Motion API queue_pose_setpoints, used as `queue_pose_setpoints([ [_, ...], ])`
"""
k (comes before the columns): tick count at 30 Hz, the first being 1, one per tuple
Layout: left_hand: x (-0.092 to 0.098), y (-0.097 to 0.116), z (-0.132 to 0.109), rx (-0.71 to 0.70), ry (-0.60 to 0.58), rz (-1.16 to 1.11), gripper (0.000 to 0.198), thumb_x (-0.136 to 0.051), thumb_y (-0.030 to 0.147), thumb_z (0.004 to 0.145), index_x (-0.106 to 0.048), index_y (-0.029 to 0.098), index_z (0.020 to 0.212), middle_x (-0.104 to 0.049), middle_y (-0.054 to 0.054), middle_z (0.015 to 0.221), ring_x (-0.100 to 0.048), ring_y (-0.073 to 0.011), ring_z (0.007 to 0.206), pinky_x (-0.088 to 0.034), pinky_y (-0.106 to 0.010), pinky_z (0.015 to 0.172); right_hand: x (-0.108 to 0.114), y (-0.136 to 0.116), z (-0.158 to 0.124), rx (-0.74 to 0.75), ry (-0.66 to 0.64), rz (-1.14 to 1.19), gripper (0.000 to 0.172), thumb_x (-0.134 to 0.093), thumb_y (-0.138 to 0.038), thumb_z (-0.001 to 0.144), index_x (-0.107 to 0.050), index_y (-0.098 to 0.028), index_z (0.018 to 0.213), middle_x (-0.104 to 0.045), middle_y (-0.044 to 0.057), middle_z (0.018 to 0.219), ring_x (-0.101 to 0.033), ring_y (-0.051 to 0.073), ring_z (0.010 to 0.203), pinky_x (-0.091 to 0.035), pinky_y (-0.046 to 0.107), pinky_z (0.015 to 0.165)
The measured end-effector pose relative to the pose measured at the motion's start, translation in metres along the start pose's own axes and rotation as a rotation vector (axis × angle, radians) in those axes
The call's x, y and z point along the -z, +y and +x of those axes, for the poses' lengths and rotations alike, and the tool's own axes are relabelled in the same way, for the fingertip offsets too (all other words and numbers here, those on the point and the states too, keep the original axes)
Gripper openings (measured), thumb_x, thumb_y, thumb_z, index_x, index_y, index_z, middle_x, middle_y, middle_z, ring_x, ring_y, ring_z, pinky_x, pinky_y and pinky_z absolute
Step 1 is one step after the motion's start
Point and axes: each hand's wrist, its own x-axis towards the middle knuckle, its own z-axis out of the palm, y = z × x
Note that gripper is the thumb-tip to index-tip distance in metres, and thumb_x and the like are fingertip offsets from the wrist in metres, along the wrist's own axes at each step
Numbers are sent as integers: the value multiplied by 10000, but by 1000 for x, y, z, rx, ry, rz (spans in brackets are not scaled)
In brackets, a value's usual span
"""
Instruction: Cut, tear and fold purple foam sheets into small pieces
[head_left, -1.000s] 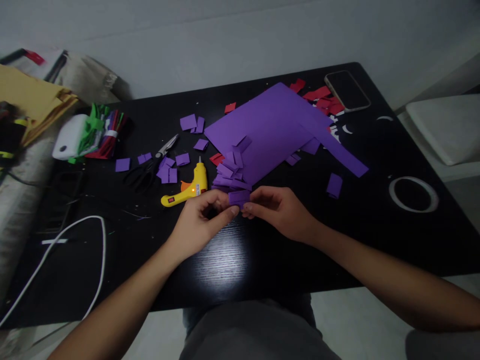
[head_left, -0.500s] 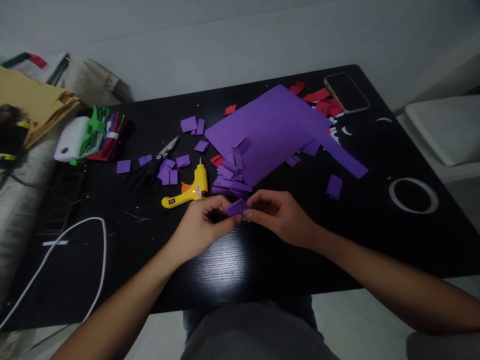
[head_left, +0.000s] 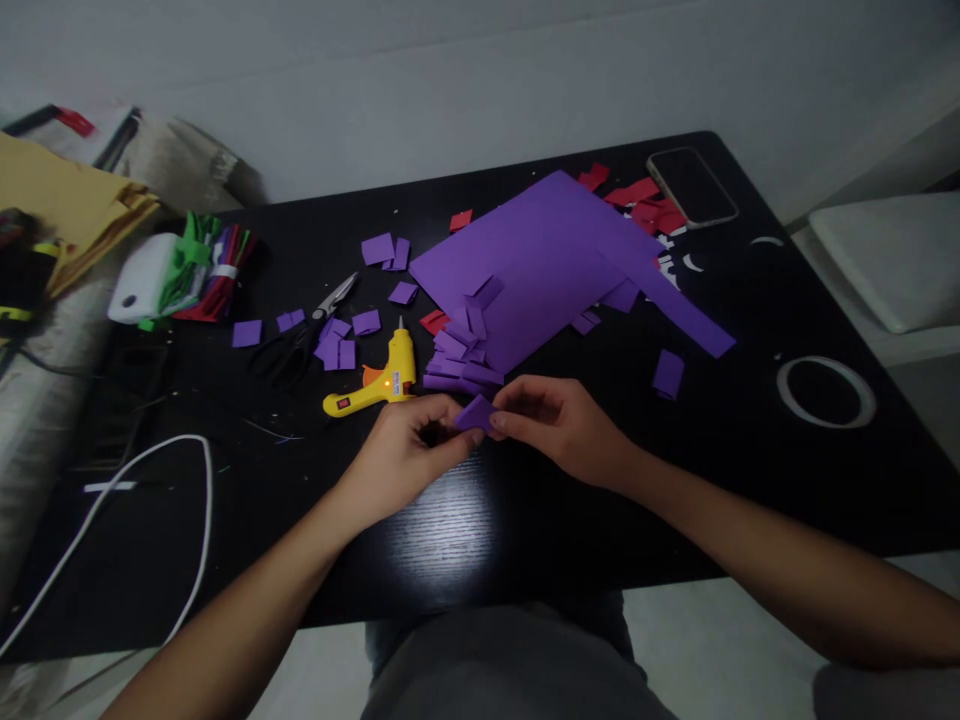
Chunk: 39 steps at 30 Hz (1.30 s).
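Observation:
Between my two hands is a small folded purple paper piece (head_left: 472,412), held above the front part of the black table. My left hand (head_left: 409,445) pinches its left side between thumb and fingers. At its right corner, the thumb and fingertips of my right hand (head_left: 564,425) are closed on it too. Just beyond my hands lies a pile of folded purple pieces (head_left: 459,350), partly on a large purple sheet (head_left: 540,260). A yellow glue gun (head_left: 382,380) with a lit orange light rests next to my left hand.
Black-handled scissors (head_left: 315,325) lie among purple pieces on the left. Bundled pipe cleaners (head_left: 202,270) and a white cable (head_left: 206,500) are farther left. Red scraps (head_left: 645,200), a phone (head_left: 694,185) and a white ring (head_left: 826,391) sit toward the right on the black table (head_left: 600,540).
The folded purple piece has tilted slightly in my fingers, showing more of its face. My right hand has shifted a little up and to the right. The things on the table look unmoved.

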Motion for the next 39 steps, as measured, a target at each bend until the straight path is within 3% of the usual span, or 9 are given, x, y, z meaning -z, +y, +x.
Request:
queue_pose_setpoints([
  [10, -2, 0, -1, -20, 22, 18, 209, -688, 347, 908, -700, 157, 820, -598, 2, 718, -509, -129, 677, -404, -251, 612, 1, -1, 1, 24, 10, -52, 167, -781, -321, 841, -714, -169, 850, -710, 10, 764, -661, 151, 737, -535, 302, 751],
  [17, 0, 3, -3, -42, 94, 23, 225, -705, 378, 921, -702, 186, 1039, -658, -8, 812, -590, -142, 729, -457, -254, 662, 4, 0, 3, 39, 11, -23, 153, -772, -302, 836, -709, -172, 885, -716, 17, 802, -678, 154, 767, -552, 318, 794],
  [27, -2, -1, -1, -44, 97, 26, 215, -672, 360, 945, -647, 172, 845, -598, 10, 745, -527, -123, 679, -409, -246, 629, 1, -4, 2, 23, 100, 62, 253, -848, -327, 778, -702, -193, 936, -714, 17, 873, -692, 156, 789, -599, 328, 802],
  [32, -5, 1, -2, -34, 141, -20, 237, -703, 373, 923, -643, 172, 814, -588, 17, 707, -518, -117, 655, -408, -241, 618, -3, 2, 1, 41, 109, 183, 394, -900, -299, 727, -588, -232, 959, -678, -19, 853, -686, 149, 793, -604, 311, 768],
  [35, -4, 3, -2, -52, 132, 6, 243, -686, 387, 940, -659, 167, 841, -611, 10, 722, -531, -117, 654, -415, -240, 619, -3, 3, 0, 108, 130, 102, 300, -857, -305, 777, -583, -222, 868, -653, -22, 822, -662, 139, 751, -581, 303, 754],
  [39, -3, 5, -2, -113, 105, 25, 213, -595, 345, 997, -679, 167, 916, -645, 0, 753, -568, -119, 681, -439, -235, 649, -2, 1, -2, 143, 131, -77, 83, -761, -258, 854, -703, -198, 858, -707, 21, 846, -675, 163, 800, -563, 317, 795],
])
